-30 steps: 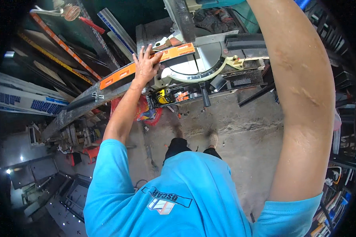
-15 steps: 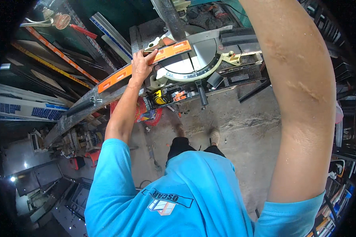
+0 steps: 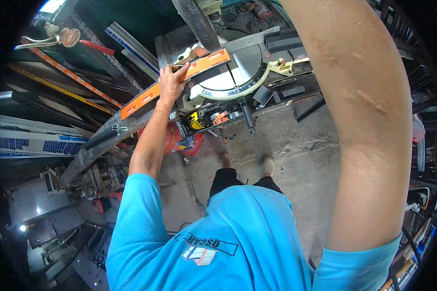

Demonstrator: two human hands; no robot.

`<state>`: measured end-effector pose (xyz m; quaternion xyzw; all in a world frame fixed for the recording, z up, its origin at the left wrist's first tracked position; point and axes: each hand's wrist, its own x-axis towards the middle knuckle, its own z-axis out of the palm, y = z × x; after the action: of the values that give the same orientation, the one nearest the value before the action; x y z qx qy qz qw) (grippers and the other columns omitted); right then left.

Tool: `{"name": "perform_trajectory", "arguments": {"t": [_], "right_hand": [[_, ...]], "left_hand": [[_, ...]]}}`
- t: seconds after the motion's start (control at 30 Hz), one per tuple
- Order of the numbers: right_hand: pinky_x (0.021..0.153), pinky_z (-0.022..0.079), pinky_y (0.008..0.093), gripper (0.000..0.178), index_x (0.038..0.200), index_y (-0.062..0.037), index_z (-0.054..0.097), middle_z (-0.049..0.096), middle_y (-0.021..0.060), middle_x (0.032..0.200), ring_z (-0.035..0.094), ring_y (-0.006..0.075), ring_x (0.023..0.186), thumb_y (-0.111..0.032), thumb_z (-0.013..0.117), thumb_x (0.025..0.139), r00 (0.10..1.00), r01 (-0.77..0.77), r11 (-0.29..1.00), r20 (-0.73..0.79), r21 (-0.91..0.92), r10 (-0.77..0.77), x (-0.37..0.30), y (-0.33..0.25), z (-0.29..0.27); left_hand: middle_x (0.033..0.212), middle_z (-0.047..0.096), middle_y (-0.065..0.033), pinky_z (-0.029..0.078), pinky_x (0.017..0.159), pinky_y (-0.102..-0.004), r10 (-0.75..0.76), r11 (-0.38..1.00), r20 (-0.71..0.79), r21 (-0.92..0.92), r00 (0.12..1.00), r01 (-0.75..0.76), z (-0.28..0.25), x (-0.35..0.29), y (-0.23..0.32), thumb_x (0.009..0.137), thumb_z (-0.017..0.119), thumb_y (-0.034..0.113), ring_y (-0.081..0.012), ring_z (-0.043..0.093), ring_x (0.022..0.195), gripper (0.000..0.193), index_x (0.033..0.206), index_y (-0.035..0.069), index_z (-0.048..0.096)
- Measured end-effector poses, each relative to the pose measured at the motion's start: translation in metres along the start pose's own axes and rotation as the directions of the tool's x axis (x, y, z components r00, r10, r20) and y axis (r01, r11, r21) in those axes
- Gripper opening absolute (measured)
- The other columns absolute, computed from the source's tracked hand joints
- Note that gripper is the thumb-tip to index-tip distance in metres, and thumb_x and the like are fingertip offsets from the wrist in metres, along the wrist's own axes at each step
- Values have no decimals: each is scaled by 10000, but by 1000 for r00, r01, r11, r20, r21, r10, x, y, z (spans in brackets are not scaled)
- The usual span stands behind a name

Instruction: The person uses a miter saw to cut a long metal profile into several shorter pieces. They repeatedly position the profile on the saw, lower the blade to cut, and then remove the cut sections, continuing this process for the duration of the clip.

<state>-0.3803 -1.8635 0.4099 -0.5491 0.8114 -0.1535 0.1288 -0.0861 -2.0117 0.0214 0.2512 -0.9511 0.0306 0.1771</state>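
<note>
My left hand (image 3: 171, 82) is closed over a long bar with an orange film face (image 3: 208, 64), probably a metal profile. The bar lies slantwise, its right end over the round plate of a mitre saw (image 3: 245, 72), left of the dark slot. Behind my fingers, the pale clamp-like part (image 3: 183, 56) of the saw touches or nearly touches the bar. My right forearm reaches up past the top edge of the picture, so the hand itself is out of sight. The saw's dark handle (image 3: 247, 116) points toward me.
A yellow and black tape measure (image 3: 197, 121) sits below the saw's left side, near a red bag (image 3: 184, 143) on the floor. Long profiles (image 3: 39, 136) lean at the left. A dark strip (image 3: 310, 110) juts out at the right. A grey beam (image 3: 94, 145) extends leftward from the saw.
The whole view has shifted slightly. My left hand stays on the orange-faced bar, and the bar keeps its place on the saw. My right arm remains stretched upward.
</note>
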Motion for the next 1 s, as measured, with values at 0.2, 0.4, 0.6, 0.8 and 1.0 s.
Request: {"name": "perform_trajectory", "arguments": {"t": [0.2,0.4,0.6,0.8,1.0], "right_hand": [[938,550,504,762,1219,13,730,688,238,1261,690,367,1075,-488,901,672,1000,1,1000,0,-9,-1,-2,-2,1],[939,551,500,769,1220,16,730,688,239,1263,691,366,1077,-495,899,671,1000,1,1000,-2,-14,-1,-3,-3,1],[940,552,495,777,1221,19,729,688,240,1265,692,366,1079,-502,897,670,1000,-1,1000,-3,-15,0,-3,-3,2],[941,553,490,784,1222,22,729,689,241,1267,692,365,1081,-508,895,669,1000,-2,1000,-9,-19,2,-5,-3,2],[942,554,485,792,1223,25,728,689,242,1269,693,364,1083,-515,893,668,1000,0,1000,-14,-23,0,-6,-2,1]], "left_hand": [[1245,596,-163,509,941,-479,-8,1000,0,16,1000,8,1,1,0,765,884,219,-366,567,1116,688,1387,405,657],[1293,582,-150,513,914,-503,-15,1000,7,11,1000,15,5,0,-2,762,883,226,-368,544,1179,698,1390,421,648],[1288,586,-142,512,908,-509,-9,1000,-9,3,1000,9,5,-1,-3,745,887,183,-366,546,1178,720,1386,414,654],[1293,591,-176,500,954,-490,-8,1000,11,19,1000,8,2,0,-1,757,889,254,-370,552,1148,689,1389,399,655],[1273,595,-174,501,951,-488,-6,1000,1,6,1000,6,0,0,2,752,890,239,-373,557,1135,690,1385,390,660]]}}
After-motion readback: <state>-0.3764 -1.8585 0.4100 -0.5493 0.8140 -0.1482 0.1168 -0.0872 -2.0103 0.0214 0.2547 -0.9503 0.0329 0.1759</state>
